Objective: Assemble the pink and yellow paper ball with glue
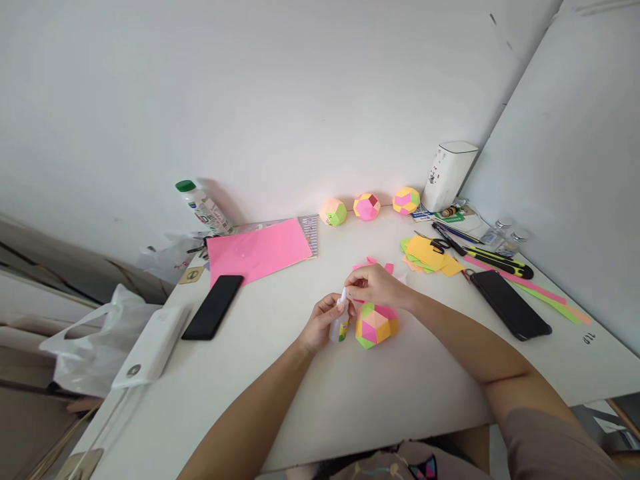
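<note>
left hand (321,325) grips glue bottle (341,325), right hand (376,285) pinches its tip; paper ball (376,324) beside, mid table (350,400).

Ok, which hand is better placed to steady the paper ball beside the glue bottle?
Right, most likely. The right hand is right next to the paper ball, its fingers only pinching the tip of the glue bottle. The left hand is wrapped around that bottle, on the side away from the ball.

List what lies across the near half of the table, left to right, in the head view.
white power bank → black phone → glue bottle → paper ball → second black phone
</note>
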Demonstrator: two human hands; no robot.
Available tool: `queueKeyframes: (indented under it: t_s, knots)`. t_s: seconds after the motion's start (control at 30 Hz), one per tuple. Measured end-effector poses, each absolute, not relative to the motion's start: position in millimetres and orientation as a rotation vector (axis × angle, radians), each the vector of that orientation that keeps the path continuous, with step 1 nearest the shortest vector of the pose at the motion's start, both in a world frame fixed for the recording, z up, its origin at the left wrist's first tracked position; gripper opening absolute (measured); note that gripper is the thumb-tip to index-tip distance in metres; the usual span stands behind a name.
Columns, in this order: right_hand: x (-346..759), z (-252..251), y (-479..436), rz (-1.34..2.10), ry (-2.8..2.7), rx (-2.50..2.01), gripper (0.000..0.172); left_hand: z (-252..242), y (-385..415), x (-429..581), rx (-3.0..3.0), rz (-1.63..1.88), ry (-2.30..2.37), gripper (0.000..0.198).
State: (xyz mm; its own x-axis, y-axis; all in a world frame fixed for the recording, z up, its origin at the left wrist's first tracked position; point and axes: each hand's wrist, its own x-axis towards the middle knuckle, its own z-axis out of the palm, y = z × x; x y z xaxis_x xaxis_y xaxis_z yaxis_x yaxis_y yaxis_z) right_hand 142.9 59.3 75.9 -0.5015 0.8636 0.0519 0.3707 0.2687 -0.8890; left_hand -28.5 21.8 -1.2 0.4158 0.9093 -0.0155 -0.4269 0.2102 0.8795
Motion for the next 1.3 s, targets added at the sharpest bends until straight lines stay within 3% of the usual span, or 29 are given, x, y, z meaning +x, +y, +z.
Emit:
queueKeyframes:
  t_s: [0.9,1.1,1.3]
  knots:
    - [144.3,72.0,63.2,1.181,-1.972,-1.083,0.009,0.0,22.6,-29.0,0.892,1.018,0.587,0.028]
    - [144.2,78.0,59.6,1.246,-2.013,-0.988,0.016,-1.6,23.4,-28.1,0.888,1.064,0.629,0.025]
    - [139.4,73.7,58.3,1.21,-1.98,-1.043,0.012,-0.4,21.3,-25.2,0.897,1.098,0.679,0.021]
